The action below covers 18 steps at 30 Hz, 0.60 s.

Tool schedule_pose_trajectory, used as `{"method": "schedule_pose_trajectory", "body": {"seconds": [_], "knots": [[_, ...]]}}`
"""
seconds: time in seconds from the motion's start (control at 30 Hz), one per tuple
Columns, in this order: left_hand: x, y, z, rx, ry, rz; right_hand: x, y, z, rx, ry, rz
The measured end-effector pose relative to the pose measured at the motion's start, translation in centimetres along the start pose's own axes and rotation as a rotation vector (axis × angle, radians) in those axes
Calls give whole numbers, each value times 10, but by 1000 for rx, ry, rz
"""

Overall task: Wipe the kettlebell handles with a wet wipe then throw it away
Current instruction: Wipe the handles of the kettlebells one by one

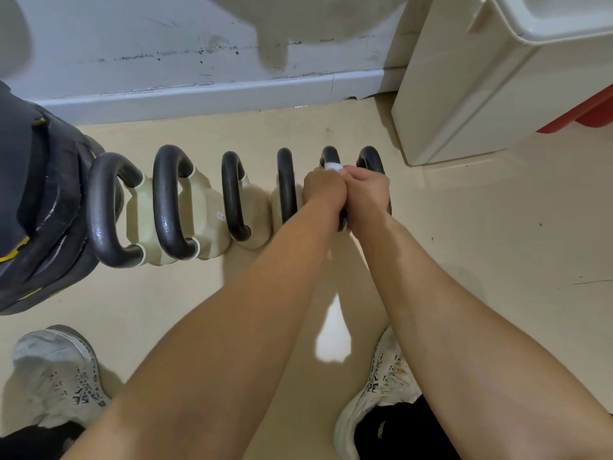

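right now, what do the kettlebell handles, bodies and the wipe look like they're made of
The handles: likely metal with a black semi-gloss coating; light glints along the curves.
The bodies: probably moulded plastic or vinyl, cream and matt; faceted shape, little shine.
The wipe: soft white nonwoven cloth by its look, bunched in the left hand; too little shows to be sure.

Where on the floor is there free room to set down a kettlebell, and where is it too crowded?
Free: the floor right of the last kettlebell, in front of the white cabinet; also the strip between the kettlebell row and the shoes. Crowded: the row itself, packed up to the dark object.
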<state>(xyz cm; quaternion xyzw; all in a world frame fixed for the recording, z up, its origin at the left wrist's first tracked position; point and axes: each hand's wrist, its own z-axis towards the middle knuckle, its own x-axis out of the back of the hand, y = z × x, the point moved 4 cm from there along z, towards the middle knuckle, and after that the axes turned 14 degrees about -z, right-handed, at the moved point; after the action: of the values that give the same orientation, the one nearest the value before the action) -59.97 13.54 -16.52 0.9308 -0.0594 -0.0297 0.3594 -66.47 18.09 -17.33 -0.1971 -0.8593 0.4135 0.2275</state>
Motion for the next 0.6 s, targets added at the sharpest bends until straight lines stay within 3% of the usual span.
{"method": "schedule_pose_trajectory", "body": {"seconds": [0.1,0.2,0.33,0.47,0.6], "knots": [[-2,11,3,-4,8,75,-2,-6,8,-64,-30,82],[3,3,7,26,16,72,2,-2,9,10,-4,-56],[11,-30,-3,-221,-18,151,13,17,-22,77,95,-193],[13,-42,-8,-213,-37,202,15,23,-23,130,111,-240],[4,-3,5,-172,5,315,9,1,7,70,128,-252]]}}
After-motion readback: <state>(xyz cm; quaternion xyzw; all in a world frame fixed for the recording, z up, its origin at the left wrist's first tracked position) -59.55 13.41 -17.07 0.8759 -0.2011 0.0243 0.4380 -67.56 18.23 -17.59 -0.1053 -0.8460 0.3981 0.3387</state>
